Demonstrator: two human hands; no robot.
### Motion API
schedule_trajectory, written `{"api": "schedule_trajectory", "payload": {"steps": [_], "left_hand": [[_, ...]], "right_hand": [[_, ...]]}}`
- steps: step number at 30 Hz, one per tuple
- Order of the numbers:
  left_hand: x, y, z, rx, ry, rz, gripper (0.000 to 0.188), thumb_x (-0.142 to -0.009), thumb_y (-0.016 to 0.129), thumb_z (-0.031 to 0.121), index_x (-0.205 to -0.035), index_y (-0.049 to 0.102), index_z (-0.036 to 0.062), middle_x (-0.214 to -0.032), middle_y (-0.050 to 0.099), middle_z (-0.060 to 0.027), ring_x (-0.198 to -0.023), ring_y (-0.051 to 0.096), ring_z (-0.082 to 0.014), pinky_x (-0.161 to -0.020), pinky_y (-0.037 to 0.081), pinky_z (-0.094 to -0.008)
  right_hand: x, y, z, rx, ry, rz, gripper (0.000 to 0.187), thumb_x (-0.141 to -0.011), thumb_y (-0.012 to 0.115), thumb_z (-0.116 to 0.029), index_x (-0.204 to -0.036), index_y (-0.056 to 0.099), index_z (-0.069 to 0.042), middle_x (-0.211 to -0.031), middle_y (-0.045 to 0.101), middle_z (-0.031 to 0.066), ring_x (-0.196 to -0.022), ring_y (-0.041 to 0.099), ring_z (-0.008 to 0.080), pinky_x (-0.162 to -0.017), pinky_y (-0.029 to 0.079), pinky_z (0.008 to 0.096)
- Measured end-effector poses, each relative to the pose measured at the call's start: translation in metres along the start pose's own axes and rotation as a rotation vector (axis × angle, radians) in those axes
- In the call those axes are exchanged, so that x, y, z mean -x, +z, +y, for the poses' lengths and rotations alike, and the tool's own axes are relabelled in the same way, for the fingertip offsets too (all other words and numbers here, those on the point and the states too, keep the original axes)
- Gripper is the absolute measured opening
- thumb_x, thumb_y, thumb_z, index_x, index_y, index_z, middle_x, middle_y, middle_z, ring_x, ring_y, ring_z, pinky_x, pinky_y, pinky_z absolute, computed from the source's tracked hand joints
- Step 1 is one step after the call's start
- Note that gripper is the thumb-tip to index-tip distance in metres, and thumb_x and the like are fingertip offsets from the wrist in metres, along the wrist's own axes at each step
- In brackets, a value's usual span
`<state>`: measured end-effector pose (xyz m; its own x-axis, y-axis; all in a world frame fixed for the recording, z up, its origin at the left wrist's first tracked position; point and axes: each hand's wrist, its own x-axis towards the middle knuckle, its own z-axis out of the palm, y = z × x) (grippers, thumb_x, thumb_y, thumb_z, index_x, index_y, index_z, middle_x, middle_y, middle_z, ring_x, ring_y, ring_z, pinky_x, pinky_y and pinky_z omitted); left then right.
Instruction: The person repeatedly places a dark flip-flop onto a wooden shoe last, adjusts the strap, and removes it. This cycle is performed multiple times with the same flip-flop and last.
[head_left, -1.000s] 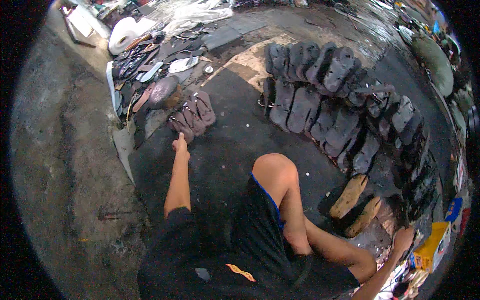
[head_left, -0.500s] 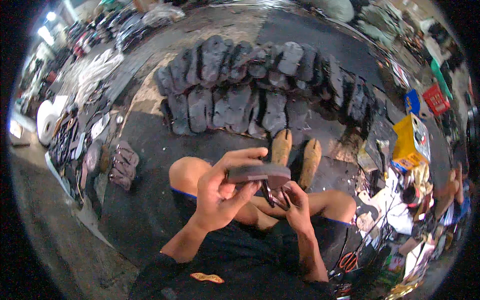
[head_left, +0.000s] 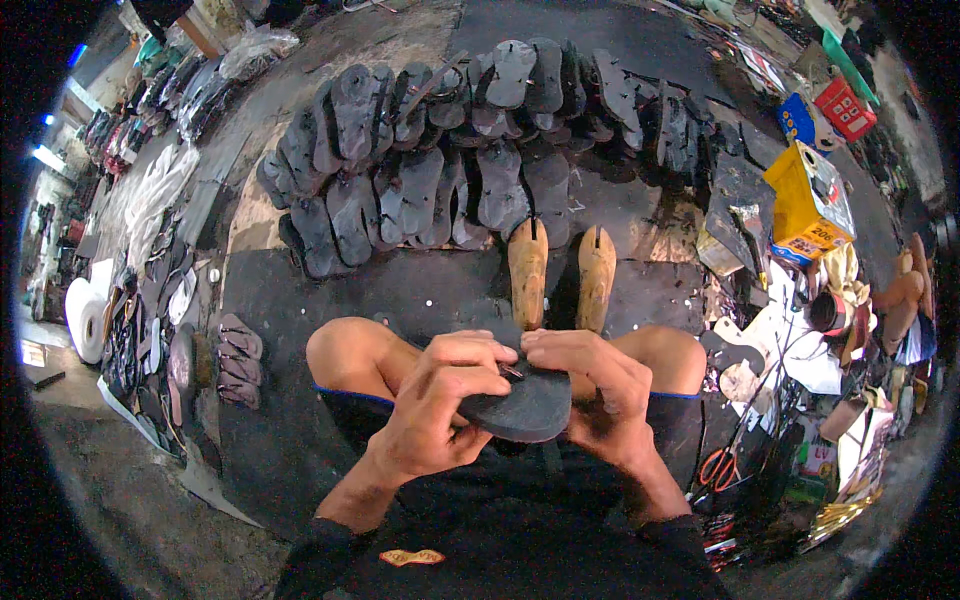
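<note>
A dark sandal (head_left: 525, 408) is held between my two hands above my lap, its broad flat face turned up. My left hand (head_left: 440, 405) is closed round the left edge, with bent fingers reaching over the top. My right hand (head_left: 598, 388) grips the right side, and its fingertips press near the far end, close to the left fingertips. A small dark shiny piece shows between the fingers on the sole; what it is I cannot tell. Just beyond my hands two wooden shoe lasts (head_left: 597, 275) with slotted ends lie side by side.
Rows of black sandal soles (head_left: 420, 190) lie ahead on the floor. Several strapped sandals (head_left: 240, 362) sit to the left, near a white roll (head_left: 85, 318). On the right are a yellow tin (head_left: 808, 205), a red box (head_left: 846, 108), orange-handled scissors (head_left: 718, 470) and piled scraps.
The sandal has turned from edge-on, with straps hanging below, to broad face up, and come lower. My right hand has moved from the straps underneath to the sole's right side. The view has shifted.
</note>
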<state>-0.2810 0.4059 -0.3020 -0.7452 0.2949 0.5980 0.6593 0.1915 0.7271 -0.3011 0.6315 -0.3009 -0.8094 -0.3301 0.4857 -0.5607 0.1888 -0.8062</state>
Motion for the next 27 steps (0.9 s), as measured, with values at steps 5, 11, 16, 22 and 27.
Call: {"api": "schedule_trajectory", "payload": {"steps": [5,11,16,22,27], "left_hand": [[0.006,-0.011,-0.015,-0.121,-0.023,-0.145,0.050,-0.070,0.076,-0.012,-0.116,0.066,0.0037,-0.121,0.074,-0.0145,-0.119,0.072,-0.0341,-0.102,0.058,-0.0460],[0.011,-0.031,-0.056,-0.207,-0.416,0.107,0.040,-0.084,0.074,-0.001,-0.123,0.068,0.0004,-0.125,0.076,-0.0152,-0.109,0.075,-0.0313,-0.098,0.060,-0.0438],[-0.020,-0.085,-0.108,0.843,-0.629,0.391,0.078,-0.083,0.064,0.018,-0.156,0.044,-0.0030,-0.160,0.052,-0.0249,-0.138,0.060,-0.0391,-0.112,0.054,-0.0628],[0.000,-0.094,-0.132,1.111,-0.602,0.656,0.073,-0.094,0.061,0.013,-0.163,0.039,0.0199,-0.157,0.051,-0.0224,-0.140,0.057,-0.0411,-0.109,0.054,-0.0658],[0.002,-0.100,-0.131,0.985,-0.569,0.792,0.067,-0.101,0.060,0.012,-0.163,0.038,0.0249,-0.144,0.057,-0.0207,-0.127,0.064,-0.0389,-0.099,0.060,-0.0641]], "right_hand": [[-0.023,-0.005,-0.005,0.142,-0.034,-0.196,0.043,-0.075,0.088,0.000,-0.115,0.074,-0.001,-0.112,0.078,0.0198,-0.108,0.077,0.0343,-0.096,0.060,0.0429],[-0.015,0.044,0.101,-0.336,0.537,0.175,0.058,-0.086,0.088,-0.014,-0.137,0.066,0.002,-0.130,0.072,0.0208,-0.124,0.069,0.0333,-0.108,0.053,0.0417],[0.031,0.120,0.219,0.642,0.759,-0.026,0.100,-0.089,0.083,-0.024,-0.166,0.024,0.001,-0.144,0.059,0.0326,-0.141,0.050,0.0498,-0.117,0.042,0.0525],[0.018,0.059,0.119,-0.563,0.876,0.273,0.084,-0.095,0.078,-0.029,-0.161,0.040,0.003,-0.157,0.055,0.0178,-0.146,0.051,0.0283,-0.120,0.043,0.0435],[0.039,0.020,0.008,-0.009,0.281,-0.052,0.074,-0.076,0.078,-0.011,-0.146,0.061,0.005,-0.148,0.064,0.0230,-0.139,0.062,0.0327,-0.121,0.043,0.0470]]}}
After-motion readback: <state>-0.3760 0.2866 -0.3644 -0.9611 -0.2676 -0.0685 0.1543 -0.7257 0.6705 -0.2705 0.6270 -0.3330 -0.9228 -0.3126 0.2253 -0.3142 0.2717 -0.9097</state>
